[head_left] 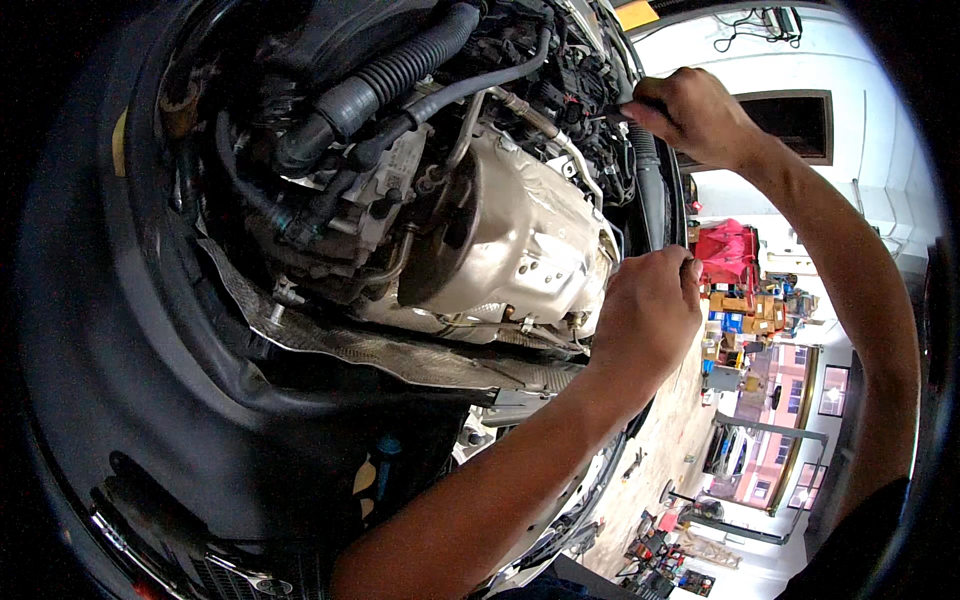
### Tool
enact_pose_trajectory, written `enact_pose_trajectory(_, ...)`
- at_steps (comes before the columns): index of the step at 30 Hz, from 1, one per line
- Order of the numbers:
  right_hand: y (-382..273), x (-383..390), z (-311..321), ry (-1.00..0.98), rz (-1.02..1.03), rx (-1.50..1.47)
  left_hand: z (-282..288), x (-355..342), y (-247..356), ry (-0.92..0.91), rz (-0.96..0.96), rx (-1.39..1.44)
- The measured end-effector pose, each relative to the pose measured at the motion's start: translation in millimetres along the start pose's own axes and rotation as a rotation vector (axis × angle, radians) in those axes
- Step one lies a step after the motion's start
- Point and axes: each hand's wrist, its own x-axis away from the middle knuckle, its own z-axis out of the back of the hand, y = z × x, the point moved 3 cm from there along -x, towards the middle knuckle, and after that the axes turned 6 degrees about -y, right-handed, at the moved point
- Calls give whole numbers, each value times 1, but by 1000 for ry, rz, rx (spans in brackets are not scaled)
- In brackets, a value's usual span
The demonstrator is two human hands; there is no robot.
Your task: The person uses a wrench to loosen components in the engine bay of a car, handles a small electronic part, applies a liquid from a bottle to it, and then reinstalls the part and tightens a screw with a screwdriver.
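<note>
My left hand [650, 310] is closed at the right edge of the engine bay, beside the silver metal heat shield [530, 240]; what its curled fingers hold is hidden. Higher up, my right hand [680, 115] is closed on a small dark object [615, 112], too small to identify, among black engine parts and wiring [570, 85]. A grey ribbed tube [645, 175] runs between the two hands. A black corrugated hose [410, 60] and a thinner hose [460, 85] cross the top of the engine.
A black fender [90, 330] curves along the left, with a chrome ratchet [255, 580] low down. A crinkled foil shield [330, 345] borders the engine. Beyond, sideways in view, are a red cloth [730, 250], stacked boxes [760, 310], a grey lift [775, 430] and the workshop floor [640, 500].
</note>
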Motion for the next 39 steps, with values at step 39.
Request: enact_pose_trajectory(39,-3,-16,-5,-90,-215,-304,2,1,5,5,-7,4)
